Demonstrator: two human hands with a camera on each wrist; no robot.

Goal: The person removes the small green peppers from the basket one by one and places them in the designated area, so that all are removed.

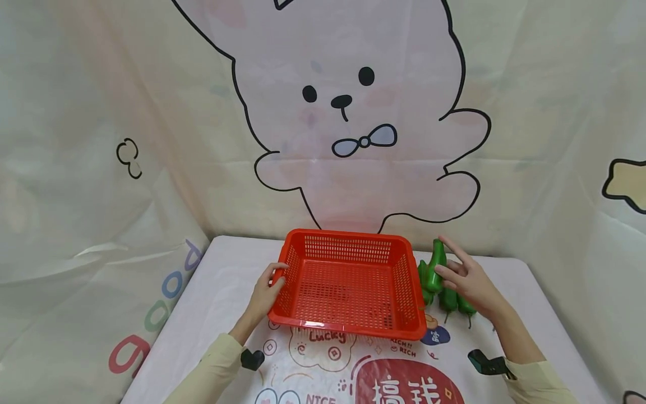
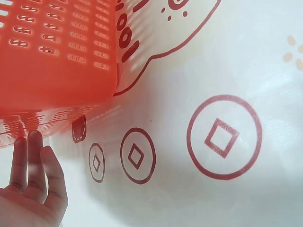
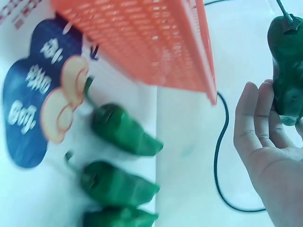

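Observation:
A red plastic basket [image 1: 343, 286] with slotted walls stands in the middle of the table in the head view. At its left rim, my left hand [image 1: 264, 289] grips the edge; in the left wrist view the fingers [image 2: 35, 163] reach up to the basket's wall. Beyond the right rim, my right hand [image 1: 466, 280] holds a green pepper [image 1: 435, 264] between thumb and fingers. The right wrist view shows that pepper [image 3: 288, 71] raised over the fingers, its stem pointing up. Several more green peppers [image 3: 125, 130] lie on the table beside the basket.
The white tablecloth [image 1: 222, 280] carries printed drawings and lettering. A curtain [image 1: 343, 191] with a cartoon animal hangs behind the table's far edge. A dark cable [image 3: 220, 151] runs past the table's edge in the right wrist view.

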